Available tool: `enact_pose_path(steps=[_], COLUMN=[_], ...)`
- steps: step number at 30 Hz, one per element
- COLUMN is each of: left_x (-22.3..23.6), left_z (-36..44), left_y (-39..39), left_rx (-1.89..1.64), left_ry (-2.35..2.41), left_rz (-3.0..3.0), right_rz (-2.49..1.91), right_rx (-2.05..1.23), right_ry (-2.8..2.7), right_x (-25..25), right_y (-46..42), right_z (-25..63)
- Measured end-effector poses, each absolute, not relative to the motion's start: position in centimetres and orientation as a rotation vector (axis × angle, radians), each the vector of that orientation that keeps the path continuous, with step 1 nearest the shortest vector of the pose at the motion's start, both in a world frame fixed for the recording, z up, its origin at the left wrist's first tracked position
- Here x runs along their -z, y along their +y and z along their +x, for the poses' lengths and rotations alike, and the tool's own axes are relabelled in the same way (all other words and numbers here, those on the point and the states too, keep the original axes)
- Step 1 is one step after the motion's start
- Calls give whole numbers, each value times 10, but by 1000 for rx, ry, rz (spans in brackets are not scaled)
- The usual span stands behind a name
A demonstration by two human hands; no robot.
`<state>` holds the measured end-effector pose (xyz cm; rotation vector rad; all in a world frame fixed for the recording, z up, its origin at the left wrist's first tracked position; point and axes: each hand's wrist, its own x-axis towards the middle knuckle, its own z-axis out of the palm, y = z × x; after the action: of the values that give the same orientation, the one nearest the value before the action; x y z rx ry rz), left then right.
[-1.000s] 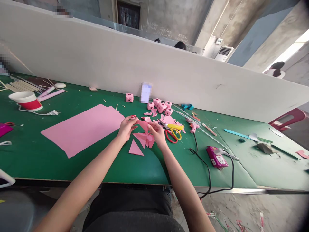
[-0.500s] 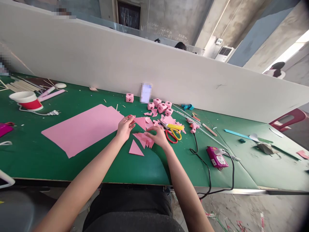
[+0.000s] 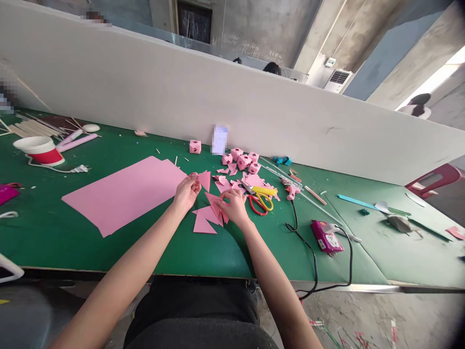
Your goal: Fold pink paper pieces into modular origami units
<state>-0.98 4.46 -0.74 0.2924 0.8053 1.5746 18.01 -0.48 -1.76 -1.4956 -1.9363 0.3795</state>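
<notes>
Pinched in my left hand (image 3: 187, 192) is a pink paper triangle (image 3: 205, 181), held up over the table beside a large pink sheet (image 3: 125, 196). My right hand (image 3: 234, 206) has its fingers closed on another pink paper piece (image 3: 215, 202), lifted at a tilt. Beneath it lie several cut pink triangles (image 3: 202, 224). Scissors (image 3: 260, 199) with red and yellow handles rest just right of my right hand, on small pink scraps (image 3: 232, 184). Behind the scraps sits a cluster of folded pink paper cubes (image 3: 243, 161).
A pink glue gun (image 3: 291, 190) and its black cable lie to the right, near a magenta box (image 3: 326, 237). At the left stands a red and white paper cup (image 3: 41, 150). A phone (image 3: 220, 139) leans on the white partition (image 3: 174, 92). One cube (image 3: 195, 147) sits apart.
My right hand has raised a pink piece from the pile and moved slightly right. The triangle in my left hand has turned more upright. The loose triangles below have shifted.
</notes>
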Motion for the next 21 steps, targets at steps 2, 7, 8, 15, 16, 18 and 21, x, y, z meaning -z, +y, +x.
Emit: enact_pose_path(steps=[2, 7, 8, 15, 16, 18, 21], left_x=[7, 5, 5, 2, 1, 0, -2], left_z=[-10, -9, -9, -10, -10, -9, -5], left_y=[45, 45, 45, 43, 43, 40, 36], left_rx=[-1583, -1600, -1601, -1592, -1583, -1559, -1518], left_ry=[803, 797, 794, 819, 823, 830, 841], left_rz=[268, 233, 233, 283, 305, 363, 460], right_rz=[-1564, -1600, -1603, -1658, -1672, -1659, -1548], right_rx=[-398, -351, -356, -289, -278, -283, -400], right_ry=[-1836, -1732, -1762, -1863, -1802, -1657, -1587], right_x=[13, 13, 14, 17, 16, 12, 7], right_y=[-4, -4, -5, -8, -7, -3, 3], right_z=[182, 169, 164, 162, 167, 178, 191])
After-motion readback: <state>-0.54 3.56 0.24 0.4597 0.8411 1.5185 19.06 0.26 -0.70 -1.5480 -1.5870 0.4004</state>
